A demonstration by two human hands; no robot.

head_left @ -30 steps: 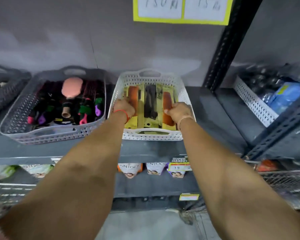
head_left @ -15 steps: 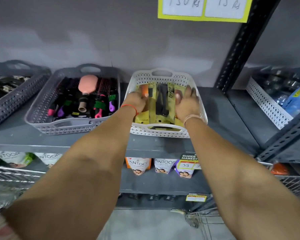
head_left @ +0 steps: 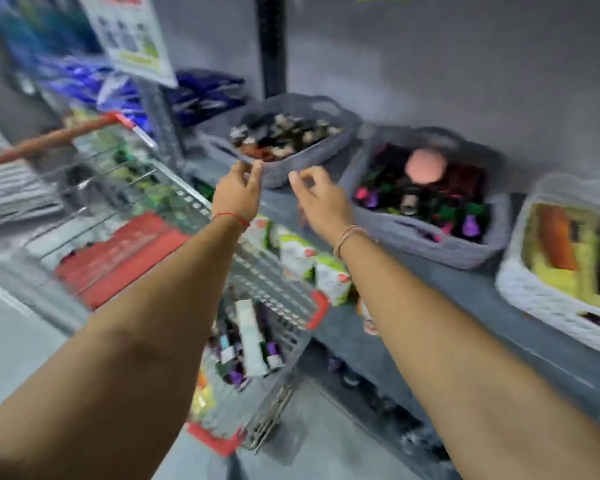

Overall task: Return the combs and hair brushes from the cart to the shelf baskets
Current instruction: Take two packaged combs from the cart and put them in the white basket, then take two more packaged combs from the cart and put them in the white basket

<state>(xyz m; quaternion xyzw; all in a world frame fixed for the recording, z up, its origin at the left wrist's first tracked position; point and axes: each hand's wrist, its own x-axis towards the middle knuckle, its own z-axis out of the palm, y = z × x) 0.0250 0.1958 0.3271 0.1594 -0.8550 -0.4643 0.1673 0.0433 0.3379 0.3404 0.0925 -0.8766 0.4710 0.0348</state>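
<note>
Both hands, left (head_left: pixel 237 192) and right (head_left: pixel 321 199), are leaving the white basket (head_left: pixel 548 299) at right, hovering open and empty above the cart (head_left: pixel 274 282).

Retail shop aisle, toiletries section.
Metal shelf (head_left: pixel 430 292) carrying stocked baskets (head_left: pixel 440 247); wire shopping cart (head_left: pixel 174 202) with red trim alongside; printed sign (head_left: pixel 132 32) hung above; packaged goods (head_left: pixel 302 258) on lower tier.

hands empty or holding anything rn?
Both empty. Left hand and right hand hang in the air with fingers loosely spread, nothing between them, in front of the grey basket and clear of it.
</note>
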